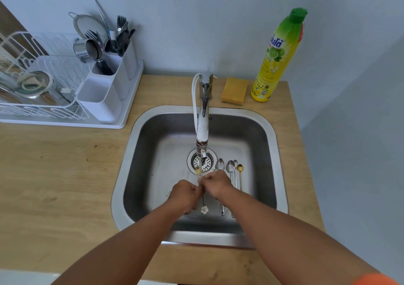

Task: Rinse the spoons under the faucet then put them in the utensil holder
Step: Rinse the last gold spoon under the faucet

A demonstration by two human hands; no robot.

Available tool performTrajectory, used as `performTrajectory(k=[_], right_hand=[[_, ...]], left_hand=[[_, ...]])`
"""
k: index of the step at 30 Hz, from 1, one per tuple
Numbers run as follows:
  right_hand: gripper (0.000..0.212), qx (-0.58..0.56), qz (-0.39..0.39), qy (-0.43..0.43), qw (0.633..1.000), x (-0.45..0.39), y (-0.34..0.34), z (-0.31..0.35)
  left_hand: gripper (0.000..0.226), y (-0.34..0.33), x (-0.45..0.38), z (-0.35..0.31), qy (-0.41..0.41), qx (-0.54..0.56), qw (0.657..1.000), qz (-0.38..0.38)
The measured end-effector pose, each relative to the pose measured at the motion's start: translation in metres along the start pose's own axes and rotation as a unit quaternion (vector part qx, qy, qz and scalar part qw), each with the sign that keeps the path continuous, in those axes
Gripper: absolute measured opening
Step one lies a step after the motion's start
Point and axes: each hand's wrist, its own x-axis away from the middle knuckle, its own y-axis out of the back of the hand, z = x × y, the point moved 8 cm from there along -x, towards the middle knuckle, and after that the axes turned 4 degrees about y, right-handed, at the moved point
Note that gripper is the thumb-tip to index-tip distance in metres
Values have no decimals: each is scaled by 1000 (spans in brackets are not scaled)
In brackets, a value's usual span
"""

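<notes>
Both hands meet over the steel sink (271, 136). My left hand (184, 195) and my right hand (216, 184) pinch the thin stem of a gold spoon (198, 171) with a white flower end (204, 209). Its bowl sits in the water stream under the faucet (202, 129) spout, above the drain (202, 162). Several more spoons (230, 169) lie side by side on the sink floor, right of the drain, partly hidden by my right wrist. The white utensil holder (107, 88) stands on the drying rack at the left, its rear compartments filled with cutlery.
A white wire dish rack (39, 101) with metal bowls sits on the wooden counter (65, 164) at the left. A yellow sponge (234, 90) and a green-capped dish soap bottle (277, 55) stand behind the sink against the wall.
</notes>
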Motion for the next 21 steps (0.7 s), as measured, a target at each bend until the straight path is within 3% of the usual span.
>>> performTrajectory(k=[3, 9, 15, 21], right_hand=[[21, 0, -1, 15, 1000, 1, 7, -3], [19, 1, 10, 63, 998, 12, 6, -2], [19, -10, 5, 74, 997, 17, 9, -2], [19, -15, -3, 74, 997, 18, 17, -5]], left_hand=[[32, 9, -4, 0, 6, 28, 1000, -3], [13, 19, -7, -21, -45, 182, 982, -29], [25, 8, -7, -26, -52, 235, 967, -83], [28, -5, -14, -22, -43, 276, 959, -44]])
